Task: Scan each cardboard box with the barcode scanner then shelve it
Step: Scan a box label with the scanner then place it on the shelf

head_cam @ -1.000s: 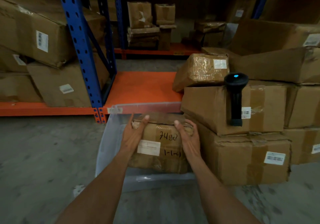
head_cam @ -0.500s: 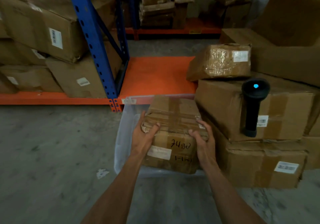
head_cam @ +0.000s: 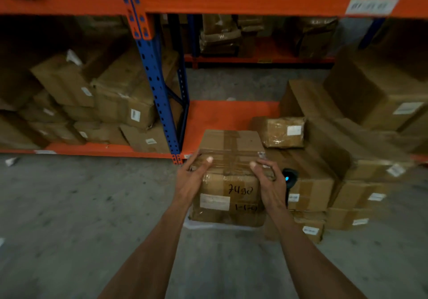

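Note:
A taped cardboard box [head_cam: 229, 183] marked "7490", with a white label on its near face, is held up in front of me. My left hand [head_cam: 192, 178] grips its left side and my right hand [head_cam: 266, 183] grips its right side, thumbs over the top edge. The black barcode scanner [head_cam: 288, 178], blue light on, stands against a stack of boxes just right of my right hand and is partly hidden by it. The orange lower shelf [head_cam: 227, 118] lies bare just beyond the box.
A blue rack upright [head_cam: 157, 95] stands left of the bare shelf. Boxes fill the left bay [head_cam: 120, 104]. Stacked boxes [head_cam: 347, 159] crowd the right, a small taped parcel [head_cam: 282, 132] on top. A clear plastic bin's edge [head_cam: 192, 224] shows under the held box. Grey concrete floor [head_cam: 81, 206] lies below.
Both hands have lifted the box up out of the clear bin and toward the shelf. The view has risen and pulled back, so an upper orange beam now shows.

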### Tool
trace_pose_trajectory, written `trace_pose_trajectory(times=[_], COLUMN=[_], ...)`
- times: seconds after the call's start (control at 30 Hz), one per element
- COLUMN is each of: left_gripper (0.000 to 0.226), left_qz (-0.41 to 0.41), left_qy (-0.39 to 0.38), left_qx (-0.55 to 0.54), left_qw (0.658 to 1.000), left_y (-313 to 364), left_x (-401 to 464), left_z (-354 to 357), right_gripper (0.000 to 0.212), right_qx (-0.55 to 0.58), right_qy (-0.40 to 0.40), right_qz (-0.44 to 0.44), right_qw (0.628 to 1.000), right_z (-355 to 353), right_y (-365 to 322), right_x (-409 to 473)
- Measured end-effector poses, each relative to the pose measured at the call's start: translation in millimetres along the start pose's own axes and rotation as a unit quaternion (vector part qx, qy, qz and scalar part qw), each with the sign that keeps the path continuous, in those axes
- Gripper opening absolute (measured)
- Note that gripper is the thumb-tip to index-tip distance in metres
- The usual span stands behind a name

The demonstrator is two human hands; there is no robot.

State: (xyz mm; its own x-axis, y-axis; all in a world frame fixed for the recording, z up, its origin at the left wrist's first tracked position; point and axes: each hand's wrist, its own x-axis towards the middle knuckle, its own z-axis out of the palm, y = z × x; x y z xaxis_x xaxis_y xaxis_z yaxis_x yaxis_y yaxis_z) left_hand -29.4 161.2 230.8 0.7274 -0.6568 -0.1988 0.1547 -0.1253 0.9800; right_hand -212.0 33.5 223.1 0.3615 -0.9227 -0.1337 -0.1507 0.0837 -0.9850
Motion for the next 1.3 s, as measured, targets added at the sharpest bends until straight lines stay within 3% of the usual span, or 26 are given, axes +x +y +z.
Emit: trace_pose_trajectory(times=[0.27, 0.4, 0.6, 0.97, 1.3], left_gripper=[0.088, 0.073, 0.049, 0.042, 0.047], left_qz=[0.039, 0.104, 0.217, 0.321, 0.370], left_qy=[-0.008, -0.016, -0.035, -0.013, 0.014], left_qx=[0.044, 0.050, 0.052, 0.030, 0.024], left_qw=[0.998, 0.993, 0.974, 0.946, 0.929], left_y=[201, 282, 383, 490, 564], left_x=[-38, -49, -56, -38, 36], left_z=[-25, -35, -48, -39, -2], right_gripper=[0.065, 0.050, 0.052, 0.046, 0.047], right_qx=[0.025, 0.027, 0.032, 0.036, 0.065], right_qy=[0.029, 0.045, 0.073, 0.075, 0.051], right_qz=[-0.058, -0.136, -0.216, -0.304, -0.369], right_qw=[0.998, 0.989, 0.973, 0.949, 0.926], right_z=[2, 6, 9, 8, 13], right_y=[-193, -279, -381, -486, -554], right_x=[-53, -68, -77, -45, 57])
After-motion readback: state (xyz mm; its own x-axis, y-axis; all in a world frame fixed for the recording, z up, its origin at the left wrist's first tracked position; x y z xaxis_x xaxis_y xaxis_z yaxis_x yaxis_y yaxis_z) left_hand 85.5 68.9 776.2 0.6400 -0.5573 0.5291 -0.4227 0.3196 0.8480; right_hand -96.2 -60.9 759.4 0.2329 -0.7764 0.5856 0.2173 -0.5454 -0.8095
